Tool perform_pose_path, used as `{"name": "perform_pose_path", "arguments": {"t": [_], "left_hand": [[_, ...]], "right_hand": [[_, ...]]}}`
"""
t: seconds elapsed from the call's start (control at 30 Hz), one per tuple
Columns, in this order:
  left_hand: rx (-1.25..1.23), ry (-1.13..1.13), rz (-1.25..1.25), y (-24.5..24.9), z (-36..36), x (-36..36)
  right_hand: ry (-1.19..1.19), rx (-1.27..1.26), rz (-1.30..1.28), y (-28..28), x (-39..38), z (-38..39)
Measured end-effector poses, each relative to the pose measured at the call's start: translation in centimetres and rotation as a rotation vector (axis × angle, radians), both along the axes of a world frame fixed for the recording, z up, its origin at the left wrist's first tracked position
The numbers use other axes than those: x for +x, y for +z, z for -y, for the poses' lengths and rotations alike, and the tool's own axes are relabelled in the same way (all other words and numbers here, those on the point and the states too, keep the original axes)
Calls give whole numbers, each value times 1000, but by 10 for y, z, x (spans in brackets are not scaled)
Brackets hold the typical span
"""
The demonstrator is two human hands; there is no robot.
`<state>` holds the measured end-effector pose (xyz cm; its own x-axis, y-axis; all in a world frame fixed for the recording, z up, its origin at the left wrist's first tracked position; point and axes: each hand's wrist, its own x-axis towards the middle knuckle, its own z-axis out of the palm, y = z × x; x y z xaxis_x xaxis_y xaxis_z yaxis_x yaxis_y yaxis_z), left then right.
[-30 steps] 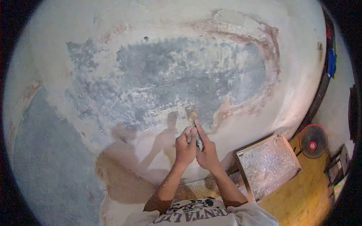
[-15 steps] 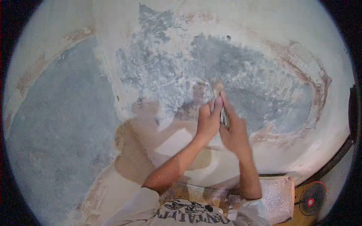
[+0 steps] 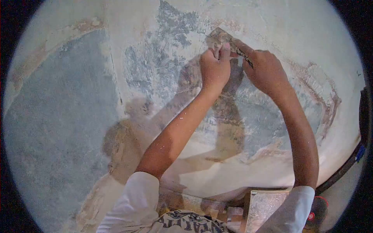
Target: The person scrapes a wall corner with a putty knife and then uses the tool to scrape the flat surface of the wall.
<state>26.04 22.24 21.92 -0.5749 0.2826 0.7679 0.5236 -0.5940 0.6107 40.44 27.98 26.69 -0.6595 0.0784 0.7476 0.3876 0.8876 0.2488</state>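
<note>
A scraper with a flat, stained blade (image 3: 220, 35) lies against the patchy wall (image 3: 171, 50), its dark handle slanting down to the right. My right hand (image 3: 267, 70) is wrapped round the handle, with the forefinger stretched along it. My left hand (image 3: 215, 69) is closed at the blade, thumb and fingers pressed to it. Around the blade the wall shows whitish coating over grey, with brownish marks. Shadows of my arms and head fall across the wall below the hands.
A wide smooth grey area (image 3: 62, 120) covers the left of the wall. A ragged brown, peeling edge (image 3: 330, 97) curves at the right. Low at the right stand a light framed panel (image 3: 265, 206) and a dark round fan-like object (image 3: 319, 211) with a red rim.
Both hands have moved up the wall with the scraper, and my arms are stretched further. The scraper now tilts to the upper left, and my right hand has swung out to the right.
</note>
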Motion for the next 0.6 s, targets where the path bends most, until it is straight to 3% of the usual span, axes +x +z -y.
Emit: {"name": "perform_pose_path", "arguments": {"t": [0.13,0.23,0.33,0.53,0.6], "left_hand": [[161,582,-443,-3,5,-23],[198,605,-579,0,13,-30],[49,804,-786,3,13,-47],[-24,902,-856,17,7,-75],[57,930,-910,17,6,-81]], "right_hand": [[17,54,73,15,-12,-3],[-18,45,90,20,-13,3],[-1,65,104,27,-13,4],[-91,49,103,29,-20,17],[-59,61,97,31,-20,13]]}}
